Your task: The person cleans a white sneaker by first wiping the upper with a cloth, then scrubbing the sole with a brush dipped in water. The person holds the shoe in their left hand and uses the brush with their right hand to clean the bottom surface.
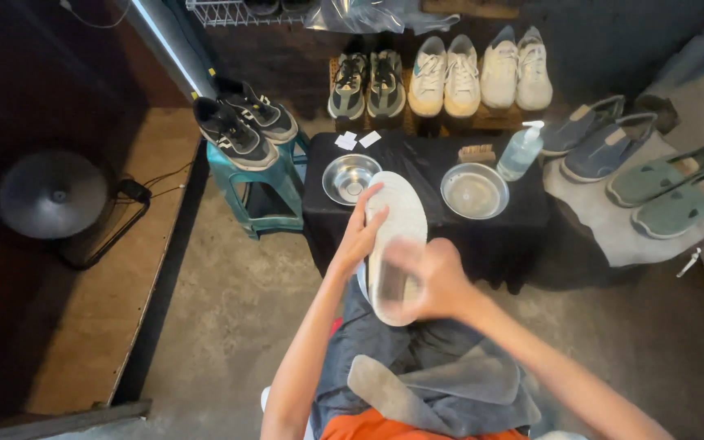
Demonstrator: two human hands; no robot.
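A white shoe [401, 218] is held sole-up over my lap, its toe pointing away from me. My left hand [358, 236] grips its left edge near the middle. My right hand [431, 281] is blurred over the heel end and is closed on a small dark object that looks like a brush [390, 283]; I cannot make it out clearly. A grey cloth [442, 383] lies across my lap beneath the shoe.
A small black-covered table [523, 213] holds two metal bowls [349, 177] [474, 191], a wooden brush [476, 152] and a pump bottle [521, 151]. Pairs of sneakers [443, 75] line the back. Dark shoes sit on a teal stool [275, 195]; slip-ons [662, 183] lie right.
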